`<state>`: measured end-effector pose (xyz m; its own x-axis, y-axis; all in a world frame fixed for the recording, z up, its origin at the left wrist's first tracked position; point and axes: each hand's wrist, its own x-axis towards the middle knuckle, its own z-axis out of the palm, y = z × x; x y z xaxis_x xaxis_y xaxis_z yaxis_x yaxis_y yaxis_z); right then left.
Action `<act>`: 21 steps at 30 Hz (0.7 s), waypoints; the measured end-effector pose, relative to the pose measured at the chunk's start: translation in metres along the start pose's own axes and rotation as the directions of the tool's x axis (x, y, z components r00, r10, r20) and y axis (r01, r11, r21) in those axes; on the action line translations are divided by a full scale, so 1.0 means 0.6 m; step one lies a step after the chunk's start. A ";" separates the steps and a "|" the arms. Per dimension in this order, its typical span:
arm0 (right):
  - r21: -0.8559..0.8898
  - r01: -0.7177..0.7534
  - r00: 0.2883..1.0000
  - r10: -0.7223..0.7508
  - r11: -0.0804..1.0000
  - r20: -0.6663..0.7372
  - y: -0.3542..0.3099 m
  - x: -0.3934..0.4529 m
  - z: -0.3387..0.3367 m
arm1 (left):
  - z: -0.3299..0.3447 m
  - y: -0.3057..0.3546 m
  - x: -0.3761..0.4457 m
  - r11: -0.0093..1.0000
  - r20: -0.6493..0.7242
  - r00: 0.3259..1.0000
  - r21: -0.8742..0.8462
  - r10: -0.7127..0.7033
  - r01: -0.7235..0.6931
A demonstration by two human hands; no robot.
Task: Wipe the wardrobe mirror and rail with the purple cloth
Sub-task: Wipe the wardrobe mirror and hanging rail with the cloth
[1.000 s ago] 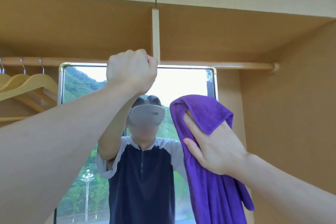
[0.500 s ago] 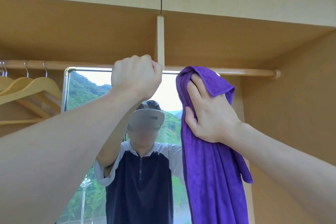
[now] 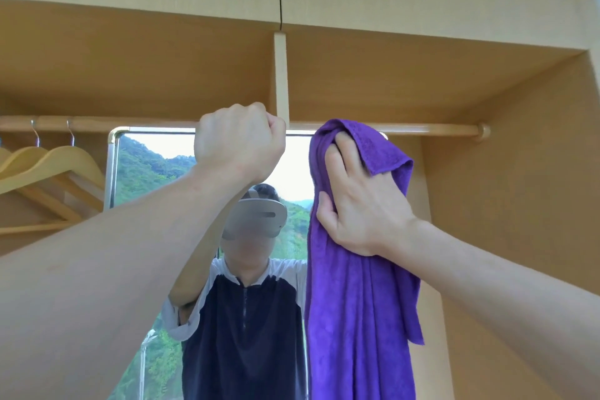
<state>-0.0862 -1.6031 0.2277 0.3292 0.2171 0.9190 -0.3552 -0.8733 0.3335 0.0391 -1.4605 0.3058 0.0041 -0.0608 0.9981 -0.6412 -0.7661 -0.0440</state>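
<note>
The purple cloth (image 3: 354,302) hangs in a long fold over the right edge of the wardrobe mirror (image 3: 152,172), its top reaching the wooden rail (image 3: 431,129). My right hand (image 3: 360,208) lies flat on the cloth with straight fingers and presses it against the mirror's top right corner; a flap of cloth covers my fingertips. My left hand (image 3: 238,143) is a closed fist curled round the rail just left of the vertical divider (image 3: 281,78). The mirror shows a person's reflection in a headset.
Wooden hangers (image 3: 48,166) hang on the rail at the far left. The wardrobe's side wall (image 3: 519,204) stands close on the right and a shelf board (image 3: 162,62) lies just above the rail.
My right hand has slid the cloth upward along the mirror, from mid height to the top corner at the rail. My left fist has stayed on the rail.
</note>
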 end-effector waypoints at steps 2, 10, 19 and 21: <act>-0.005 0.021 1.000 -0.021 1.000 0.016 0.009 0.003 -0.004 | -0.003 0.003 -0.001 1.000 0.007 1.000 -0.001 -0.002 0.002; 0.097 -0.133 0.991 0.134 0.986 -0.009 -0.041 -0.050 0.021 | -0.004 0.003 -0.001 1.000 0.032 0.999 0.007 -0.012 0.011; 0.109 0.080 0.997 -0.080 0.991 -0.001 -0.004 -0.059 0.015 | -0.005 0.003 -0.002 1.000 0.030 0.999 0.023 -0.011 0.011; 0.104 0.100 0.994 -0.096 0.990 -0.042 0.012 -0.029 0.009 | -0.004 0.002 -0.001 1.000 0.030 0.999 0.025 -0.011 0.010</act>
<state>-0.0896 -1.6153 0.2128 0.3251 0.3182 0.8905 -0.2278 -0.8876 0.4003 0.0366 -1.4596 0.3050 0.0344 -0.0717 0.9968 -0.6221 -0.7821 -0.0348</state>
